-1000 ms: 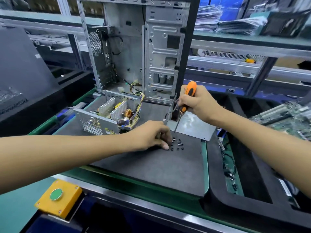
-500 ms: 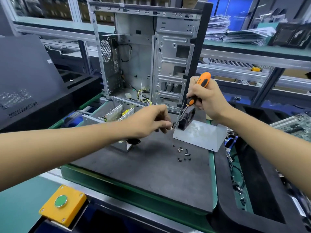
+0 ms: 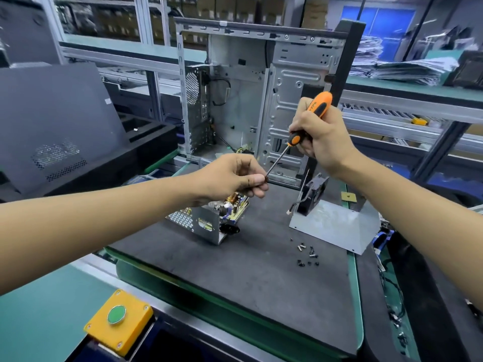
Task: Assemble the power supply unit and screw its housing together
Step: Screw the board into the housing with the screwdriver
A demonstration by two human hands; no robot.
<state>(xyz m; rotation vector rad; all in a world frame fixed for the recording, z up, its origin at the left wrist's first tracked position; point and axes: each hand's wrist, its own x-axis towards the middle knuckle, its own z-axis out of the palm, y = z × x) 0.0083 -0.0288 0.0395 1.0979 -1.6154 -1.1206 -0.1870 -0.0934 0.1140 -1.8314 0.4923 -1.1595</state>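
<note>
My right hand [image 3: 320, 138] grips an orange and black screwdriver [image 3: 312, 117], shaft slanting down to the left. Its tip meets a small dark screw [image 3: 266, 178] pinched between thumb and fingers of my left hand [image 3: 235, 177], held in the air above the mat. Below my left hand lies the open power supply unit [image 3: 209, 218], a perforated metal box with its circuit board showing. The bent metal housing cover [image 3: 337, 226] with a black fan [image 3: 312, 194] stands to the right. Several loose screws [image 3: 307, 254] lie on the grey mat [image 3: 248, 270].
An open computer case [image 3: 261, 100] stands upright behind the mat. A yellow box with a green button [image 3: 117, 316] sits at the near left edge. Dark foam trays [image 3: 78, 142] lie to the left, cables and a black tray [image 3: 418, 309] to the right.
My left hand left the pile of screws on the mat and rose with one screw. The right hand lifted the screwdriver, and its tip now meets the screw.
</note>
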